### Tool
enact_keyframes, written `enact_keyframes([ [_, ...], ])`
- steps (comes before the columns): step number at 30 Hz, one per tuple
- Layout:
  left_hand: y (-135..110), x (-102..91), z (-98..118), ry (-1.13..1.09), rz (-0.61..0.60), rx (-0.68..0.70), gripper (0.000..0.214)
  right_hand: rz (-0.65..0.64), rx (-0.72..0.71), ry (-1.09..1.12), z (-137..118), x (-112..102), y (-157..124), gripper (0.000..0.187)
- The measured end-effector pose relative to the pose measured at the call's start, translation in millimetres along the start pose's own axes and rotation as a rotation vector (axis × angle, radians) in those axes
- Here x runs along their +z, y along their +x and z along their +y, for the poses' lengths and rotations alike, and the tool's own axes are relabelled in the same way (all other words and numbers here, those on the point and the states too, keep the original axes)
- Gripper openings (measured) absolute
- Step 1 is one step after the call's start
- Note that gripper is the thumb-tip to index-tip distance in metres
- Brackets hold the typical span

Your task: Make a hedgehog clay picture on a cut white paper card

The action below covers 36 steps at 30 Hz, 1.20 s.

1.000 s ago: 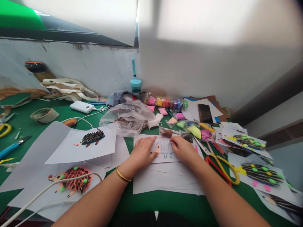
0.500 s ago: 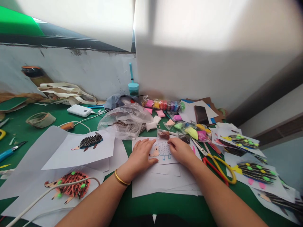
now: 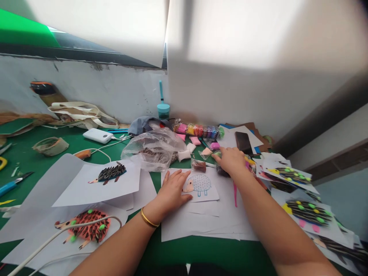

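Note:
Under my left hand [image 3: 174, 188] lies the left part of a small sheet with a blue-outlined hedgehog drawing [image 3: 201, 183], its face coloured peach. The hand rests flat with its fingers spread. My right hand [image 3: 230, 159] is stretched out over the bagged clay packets beyond the sheet, fingers apart and pointing forward. Nearest to its fingertips are a magenta clay packet [image 3: 215, 146] and a peach one [image 3: 206, 152]. A dark packet [image 3: 222, 171] shows below the hand, and a brown one [image 3: 199, 165] lies to its left. Some packets are hidden by the right hand.
Finished seed hedgehogs lie left [image 3: 112, 172] and right [image 3: 307, 211]. A plastic bag of seeds [image 3: 155, 147], a tube of coloured clay [image 3: 198, 130] and a black phone [image 3: 243, 142] are behind. A white cable [image 3: 43, 245] crosses the left. A blue-handled cutter [image 3: 11, 186] lies far left.
My right hand has left the drawing and moved forward and right to the clay packets, uncovering the hedgehog's right side. My left hand stays on the sheet.

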State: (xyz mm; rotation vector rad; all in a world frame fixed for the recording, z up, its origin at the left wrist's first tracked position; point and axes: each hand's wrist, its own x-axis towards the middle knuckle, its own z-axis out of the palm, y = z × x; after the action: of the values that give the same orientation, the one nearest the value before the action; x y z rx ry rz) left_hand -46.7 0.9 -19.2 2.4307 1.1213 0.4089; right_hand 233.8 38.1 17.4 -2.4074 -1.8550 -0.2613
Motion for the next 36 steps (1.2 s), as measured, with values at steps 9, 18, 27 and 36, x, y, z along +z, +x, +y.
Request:
enact_keyframes([
  [9,0,-2.1,0,-0.032,-0.010,0.000,0.082,-0.066,0.019,0.004,2,-10,8,0.033],
  [18,2,-7.7,3,-0.391,0.466,0.029,0.038,-0.054,-0.368,0.865,-47,-32,-74,0.064],
  [27,7,-10.1,11,-0.839,0.401,-0.176,0.023,0.014,-0.501,0.874,-73,-2,-95,0.044],
  [36,8,-10.5,13,-1.089,0.202,-0.290,0.027,0.141,-0.604,0.791,-61,6,-91,0.019],
])
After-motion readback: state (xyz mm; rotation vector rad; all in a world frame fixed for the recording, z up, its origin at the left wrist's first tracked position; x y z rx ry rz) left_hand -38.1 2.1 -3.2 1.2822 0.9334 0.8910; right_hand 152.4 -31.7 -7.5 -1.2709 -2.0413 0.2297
